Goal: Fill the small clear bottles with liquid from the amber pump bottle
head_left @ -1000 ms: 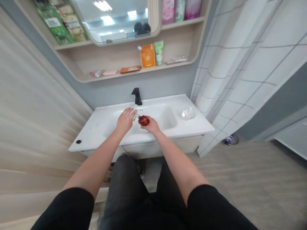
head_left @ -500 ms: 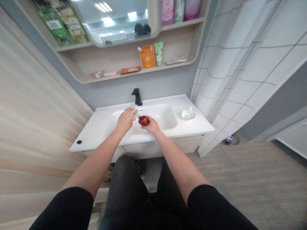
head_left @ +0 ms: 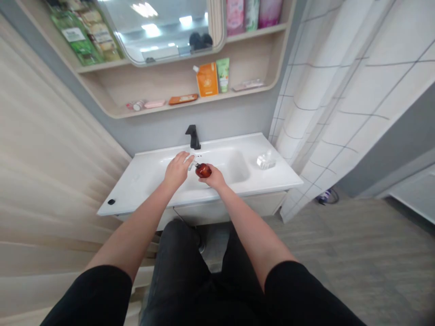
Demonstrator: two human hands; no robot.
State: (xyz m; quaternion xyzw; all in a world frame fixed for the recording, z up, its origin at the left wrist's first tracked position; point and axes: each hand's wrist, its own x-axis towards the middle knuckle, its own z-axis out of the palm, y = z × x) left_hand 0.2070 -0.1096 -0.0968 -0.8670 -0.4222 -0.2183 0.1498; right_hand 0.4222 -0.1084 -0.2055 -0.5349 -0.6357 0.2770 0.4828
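Over the white sink basin (head_left: 234, 165), my right hand (head_left: 216, 178) is wrapped round a small amber bottle (head_left: 203, 170). The bottle lies tilted, its dark neck pointing left towards my other hand. My left hand (head_left: 176, 170) has its fingers curved round a small clear, whitish piece (head_left: 192, 164) right at that neck. Its exact kind is too small to make out, and I cannot tell whether it touches the bottle.
Behind the basin stands a black faucet (head_left: 193, 136). A clear container (head_left: 266, 160) sits on the counter's right, a small black cap (head_left: 111, 202) on its left corner. The shelf above bears an orange pouch (head_left: 207, 80) and a green tube (head_left: 223, 74). Curtains (head_left: 50, 149) hang at the left.
Both hands and the amber bottle keep nearly the same pose over the basin. The whole view has shifted very slightly.
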